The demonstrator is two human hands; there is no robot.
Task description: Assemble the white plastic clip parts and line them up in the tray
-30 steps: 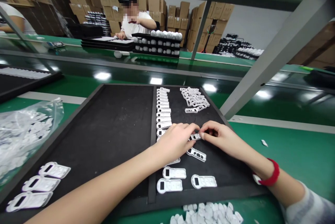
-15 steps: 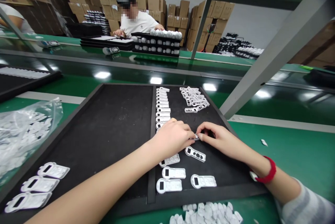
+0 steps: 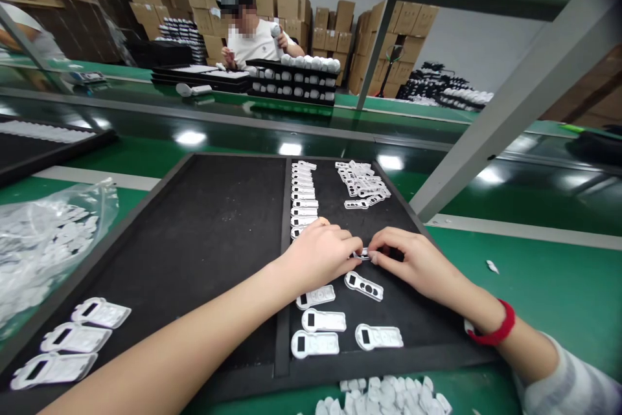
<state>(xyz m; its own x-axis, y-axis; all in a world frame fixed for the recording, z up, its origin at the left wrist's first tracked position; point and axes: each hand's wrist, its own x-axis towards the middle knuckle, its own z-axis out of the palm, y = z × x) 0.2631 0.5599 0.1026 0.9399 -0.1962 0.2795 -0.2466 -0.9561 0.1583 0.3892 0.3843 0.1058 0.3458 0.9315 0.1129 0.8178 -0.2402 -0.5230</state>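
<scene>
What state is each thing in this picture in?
Left hand: pinching the small white part.
Right hand: pinching the same part.
Small white part: held between both hands, over the tray.
Tray: flat, left half mostly bare.
Shells: laid in a row.
Bag: lying open, holding white pieces.

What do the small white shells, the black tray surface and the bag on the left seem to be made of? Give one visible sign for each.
White shells: probably moulded plastic, matt, with identical shapes and crisp cut-out windows.
Black tray: the surface looks like foam or felt, dull and finely textured without glare; the exact material is unclear.
Bag: thin clear plastic film, crinkled and glossy, with white parts visible through it.
</scene>
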